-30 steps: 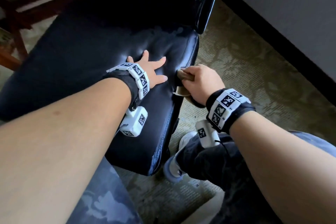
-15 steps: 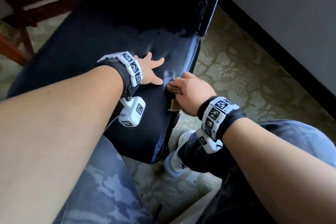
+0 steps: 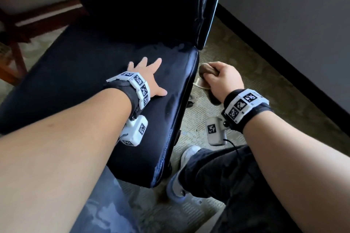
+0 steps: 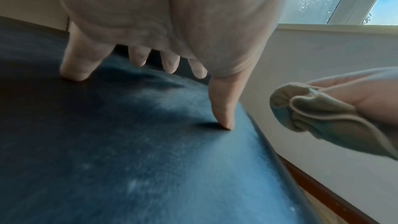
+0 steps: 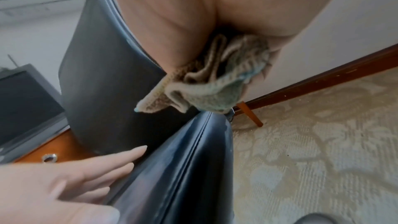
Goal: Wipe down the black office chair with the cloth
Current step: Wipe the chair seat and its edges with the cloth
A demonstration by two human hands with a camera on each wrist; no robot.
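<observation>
The carpet point(image 3: 246, 73) spreads under everything, running to the dark baseboard point(image 3: 284, 56) along the wall, and on it stands the chair point(image 3: 75, 73), black and glossy, its seat filling the middle of my view and its back point(image 3: 151, 5) rising dark behind. Damp-looking smears show on the rear part of the seat near the back, and faint streaks lie along the right side by the piping, so I judge that much of the seat top has met the cloth; the back, the seat's side panel and whatever is underneath show no such marks that I can make out, and I take those as still to do. My left hand point(image 3: 149, 79) lies flat on the seat near its right edge, fingers straight and spread, thumb tip pressing into the padding, steadying the chair and holding nothing. My right hand point(image 3: 225, 79) hangs just off the seat's right edge, over the carpet and apart from the upholstery, fingers curled tight round the cloth point(image 3: 207, 71), which is bunched into a wad with a hemmed corner poking out below my palm. From the right wrist view the wad sits level with the seam where seat meets back, near it but not touching. My shoe point(image 3: 185, 172) is planted beside the seat's front corner.
</observation>
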